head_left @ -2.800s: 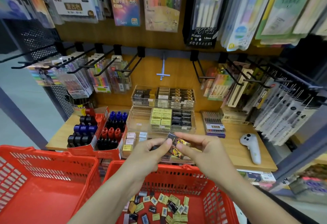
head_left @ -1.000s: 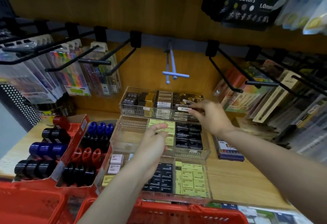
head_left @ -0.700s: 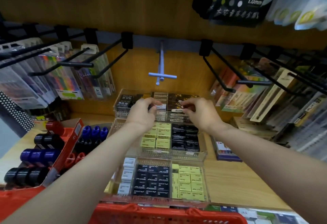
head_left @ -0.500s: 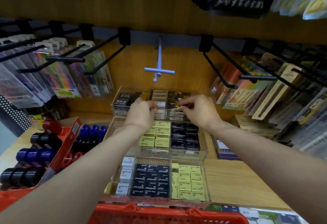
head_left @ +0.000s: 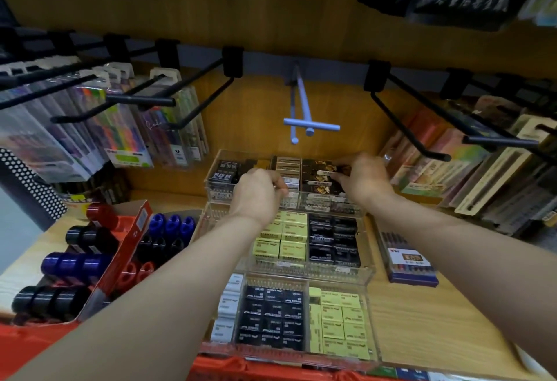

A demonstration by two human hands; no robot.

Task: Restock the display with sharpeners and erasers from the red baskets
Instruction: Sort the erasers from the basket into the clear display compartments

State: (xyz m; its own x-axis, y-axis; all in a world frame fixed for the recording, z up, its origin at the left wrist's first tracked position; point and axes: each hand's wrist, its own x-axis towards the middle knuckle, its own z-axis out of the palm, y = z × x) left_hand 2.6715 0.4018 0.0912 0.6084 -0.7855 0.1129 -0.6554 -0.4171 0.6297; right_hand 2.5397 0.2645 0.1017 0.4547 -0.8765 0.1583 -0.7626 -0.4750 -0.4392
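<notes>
Clear plastic makes up the stepped display (head_left: 289,266), three trays rising toward the wooden back wall. At the top tray (head_left: 217,175) the right hand (head_left: 361,177) pinches a black-and-gold eraser (head_left: 327,173) by its end, over the rightmost row of like packs. Just left of that grip, the left hand (head_left: 259,191) has its fingers curled at the tray's middle row of tan packs (head_left: 286,163); whether it holds anything cannot be told. Nearer than both hands, the middle tray carries yellow erasers (head_left: 280,239) and black ones (head_left: 331,242). Far left of the hands stands a red carton of sharpeners (head_left: 129,248). A red basket rim (head_left: 247,370) shows below the forearms.
</notes>
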